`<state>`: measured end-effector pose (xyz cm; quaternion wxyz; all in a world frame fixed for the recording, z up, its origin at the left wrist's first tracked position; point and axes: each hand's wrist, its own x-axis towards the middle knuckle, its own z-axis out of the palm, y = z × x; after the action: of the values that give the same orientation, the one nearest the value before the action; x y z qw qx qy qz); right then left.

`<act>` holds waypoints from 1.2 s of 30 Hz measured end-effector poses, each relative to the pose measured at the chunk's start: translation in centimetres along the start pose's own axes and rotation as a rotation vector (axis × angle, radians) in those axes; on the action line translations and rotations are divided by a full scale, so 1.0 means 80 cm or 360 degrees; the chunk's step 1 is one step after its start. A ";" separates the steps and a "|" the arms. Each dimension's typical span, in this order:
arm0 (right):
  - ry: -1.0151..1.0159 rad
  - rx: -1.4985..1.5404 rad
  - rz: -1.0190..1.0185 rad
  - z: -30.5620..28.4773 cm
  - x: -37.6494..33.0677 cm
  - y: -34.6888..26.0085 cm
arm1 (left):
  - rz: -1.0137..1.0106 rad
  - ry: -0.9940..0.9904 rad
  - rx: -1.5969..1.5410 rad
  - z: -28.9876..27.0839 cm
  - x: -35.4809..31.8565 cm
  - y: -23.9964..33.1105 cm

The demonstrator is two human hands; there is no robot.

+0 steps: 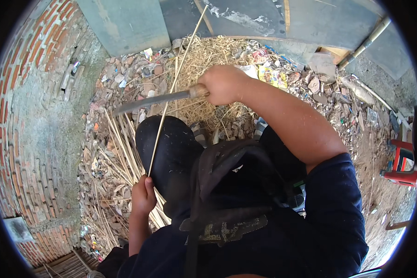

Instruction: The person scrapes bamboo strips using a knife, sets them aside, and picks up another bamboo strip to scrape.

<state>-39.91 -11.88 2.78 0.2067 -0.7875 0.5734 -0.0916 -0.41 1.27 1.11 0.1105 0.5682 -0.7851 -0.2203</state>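
Observation:
My right hand (pixel 223 85) is closed round the wooden handle of a machete (pixel 155 99), whose long dark blade points left. The blade crosses a thin pale bamboo strip (pixel 175 76); I cannot tell whether the two touch. My left hand (pixel 143 195) grips the strip's lower end beside my left thigh, thumb along it. From there the strip slants up past my knee to the far wall panels. More bamboo strips (pixel 123 143) lie in a loose bundle to the left of my knee.
Pale shavings (pixel 213 58) are heaped in front of my feet. Rubble and litter (pixel 146 74) cover the ground around them. A worn brick wall (pixel 32 125) rises on the left, grey panels (pixel 245 18) stand at the far side, and a red plastic stool (pixel 401 164) is at the right.

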 end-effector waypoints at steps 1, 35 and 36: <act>0.0019 -0.0094 -0.0028 -0.003 -0.004 -0.011 | -0.0014 0.0024 0.0006 -0.001 -0.004 0.001; 0.0091 0.0014 0.0174 -0.010 0.002 0.036 | 0.0004 0.0042 0.0153 -0.002 -0.002 0.011; 0.0104 0.0004 0.0175 -0.007 0.002 0.041 | 0.0011 0.0028 0.0146 -0.003 0.003 0.014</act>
<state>-42.88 -12.98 1.85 0.1934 -0.7511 0.6222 -0.1065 -1.36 1.26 1.83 0.0920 0.5719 -0.7953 -0.1787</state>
